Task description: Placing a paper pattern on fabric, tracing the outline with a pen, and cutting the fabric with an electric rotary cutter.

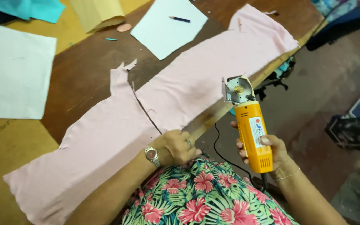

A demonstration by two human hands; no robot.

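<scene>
Here the left hand (176,146) pinches the pink fabric strip (180,91) at the tabletop (84,79) edge while the right hand (263,152) grips the orange rotary cutter (250,125) beside it, so a slipping blade could nick those fingers.

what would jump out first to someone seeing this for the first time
The orange handheld rotary cutter, gripped in the right hand just off the table edge, draws the eye first. Next comes the long pink fabric strip running diagonally over the brown table, with the left hand resting on its near edge beside a slit.
</scene>
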